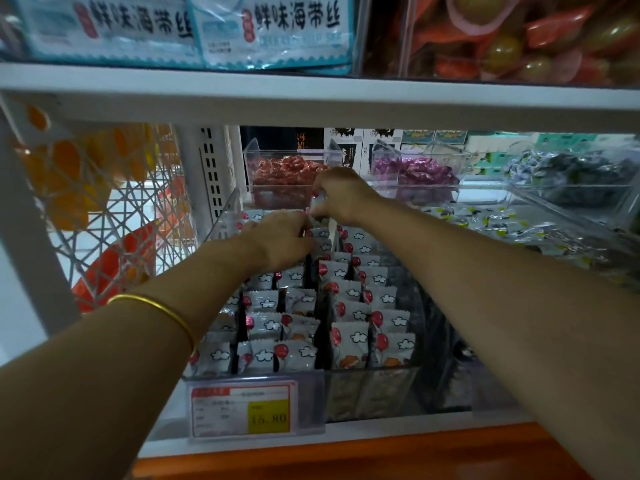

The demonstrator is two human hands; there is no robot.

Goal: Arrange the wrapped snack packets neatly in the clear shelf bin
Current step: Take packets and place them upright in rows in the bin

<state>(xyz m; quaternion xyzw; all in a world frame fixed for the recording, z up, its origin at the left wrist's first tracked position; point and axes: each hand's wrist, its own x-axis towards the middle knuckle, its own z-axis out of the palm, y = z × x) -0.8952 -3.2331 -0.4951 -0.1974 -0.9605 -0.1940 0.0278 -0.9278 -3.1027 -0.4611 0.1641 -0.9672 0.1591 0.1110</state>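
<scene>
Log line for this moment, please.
step: arranging | left hand: grips snack packets at rear | right hand: pinches one there | clear bin: rows upright

The light is dim and flat. The brightest patch glows behind the lattice (114,209) at left. Deep shadow fills the right side of the bin (381,389). Sheen streaks the bags (270,29) up top. The left hand (280,237) and right hand (341,195) look slightly smeared, while the front packets (294,355) are sharp. The shelf board (311,95) bows, and the corners go soft.

left hand (280,239), right hand (341,194) pinching packets (349,292)
</scene>
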